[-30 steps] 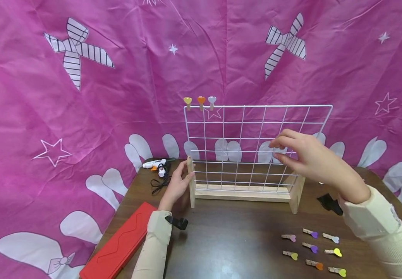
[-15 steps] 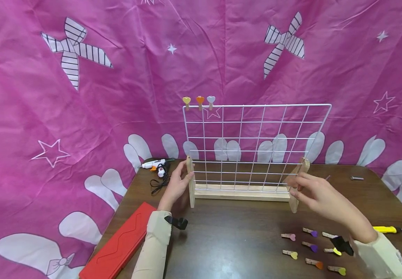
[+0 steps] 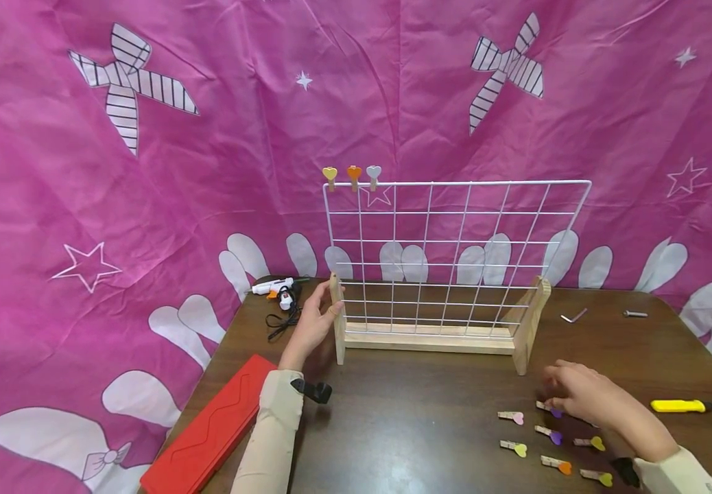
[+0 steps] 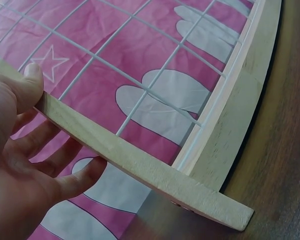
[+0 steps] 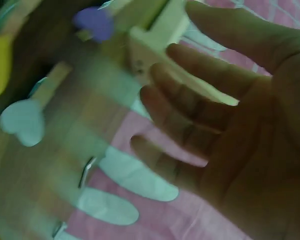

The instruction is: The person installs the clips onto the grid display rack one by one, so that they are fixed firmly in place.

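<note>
A white wire grid panel point(image 3: 479, 182) stands upright in a wooden base point(image 3: 430, 344). My left hand point(image 3: 311, 328) grips the base's left wooden end piece point(image 4: 135, 157), thumb on one face and fingers on the other. Three heart clothespins, yellow point(image 3: 330, 174), orange point(image 3: 354, 173) and white point(image 3: 374, 173), are clipped along the grid's top left. My right hand point(image 3: 590, 398) hovers low over several small heart clothespins on the table, its fingers loosely bent and holding nothing. A purple clothespin point(image 5: 95, 24) and a white clothespin point(image 5: 24, 122) lie near its fingers, partly hidden in the head view.
On the brown table point(image 3: 418, 425) lie a red box point(image 3: 214, 425) and a glue gun point(image 3: 272, 287) at left. A yellow screwdriver point(image 3: 680, 406), a hex key point(image 3: 575, 316) and a bolt point(image 3: 635, 314) lie at right. A pink curtain hangs behind.
My right hand has come down from in front of the grid, past the base's right end, to the loose clothespins. My left hand keeps its grip on the left end piece.
</note>
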### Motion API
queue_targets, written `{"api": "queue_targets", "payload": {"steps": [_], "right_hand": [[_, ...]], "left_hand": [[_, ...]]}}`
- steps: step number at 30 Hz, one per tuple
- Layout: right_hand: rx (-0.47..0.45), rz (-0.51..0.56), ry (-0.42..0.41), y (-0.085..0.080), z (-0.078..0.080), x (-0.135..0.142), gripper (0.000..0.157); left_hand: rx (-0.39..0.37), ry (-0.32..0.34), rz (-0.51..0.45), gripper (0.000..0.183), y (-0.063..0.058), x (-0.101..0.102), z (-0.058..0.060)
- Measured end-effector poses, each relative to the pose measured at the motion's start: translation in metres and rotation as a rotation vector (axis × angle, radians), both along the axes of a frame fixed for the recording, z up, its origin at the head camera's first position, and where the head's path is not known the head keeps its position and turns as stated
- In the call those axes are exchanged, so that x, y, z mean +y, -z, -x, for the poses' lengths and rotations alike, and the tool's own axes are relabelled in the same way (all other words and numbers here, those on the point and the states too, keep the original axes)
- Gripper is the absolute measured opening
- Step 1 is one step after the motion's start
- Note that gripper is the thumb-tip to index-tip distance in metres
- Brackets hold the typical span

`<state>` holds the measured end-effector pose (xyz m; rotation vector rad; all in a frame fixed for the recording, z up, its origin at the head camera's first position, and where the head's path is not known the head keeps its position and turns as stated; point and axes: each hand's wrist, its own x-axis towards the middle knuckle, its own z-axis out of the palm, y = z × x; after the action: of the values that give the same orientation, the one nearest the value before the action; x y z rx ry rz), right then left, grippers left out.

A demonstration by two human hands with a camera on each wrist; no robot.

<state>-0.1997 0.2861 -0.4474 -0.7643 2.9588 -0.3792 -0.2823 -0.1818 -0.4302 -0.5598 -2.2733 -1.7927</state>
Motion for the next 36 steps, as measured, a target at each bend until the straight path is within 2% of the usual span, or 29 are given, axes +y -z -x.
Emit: {"api": "queue_targets", "payload": {"steps": [6, 12, 16, 22, 24, 29, 32, 36], "right_hand": [[-0.069, -0.091, 0.084, 0.015, 0.0, 0.006, 0.027], [-0.122, -0.071, 0.103, 0.024, 0.001, 0.005, 0.031], [-0.121, -0.059, 0.102, 0.027, 0.002, 0.005, 0.03], [-0.081, -0.071, 0.077, 0.028, 0.001, 0.006, 0.034], [-0.072, -0.069, 0.069, 0.027, 0.0, 0.007, 0.035], [-0.115, -0.019, 0.056, 0.02, -0.001, 0.008, 0.029], [-0.113, 0.025, 0.01, 0.012, 0.0, 0.006, 0.027], [-0.039, 0.094, -0.099, -0.003, 0.001, -0.002, 0.027]], "left_hand": [[0.017, -0.01, 0.013, 0.043, 0.001, 0.001, 0.0], [0.015, -0.01, 0.013, 0.042, 0.001, 0.0, -0.002], [0.024, -0.007, 0.015, 0.042, 0.003, -0.001, 0.0], [0.046, -0.006, 0.002, 0.043, 0.021, -0.004, 0.014], [0.038, -0.01, -0.001, 0.044, 0.029, -0.005, 0.02], [0.022, -0.02, 0.009, 0.047, 0.031, -0.005, 0.021], [0.01, -0.019, 0.01, 0.045, 0.03, -0.005, 0.02], [0.017, -0.009, 0.004, 0.042, 0.024, -0.005, 0.016]]}}
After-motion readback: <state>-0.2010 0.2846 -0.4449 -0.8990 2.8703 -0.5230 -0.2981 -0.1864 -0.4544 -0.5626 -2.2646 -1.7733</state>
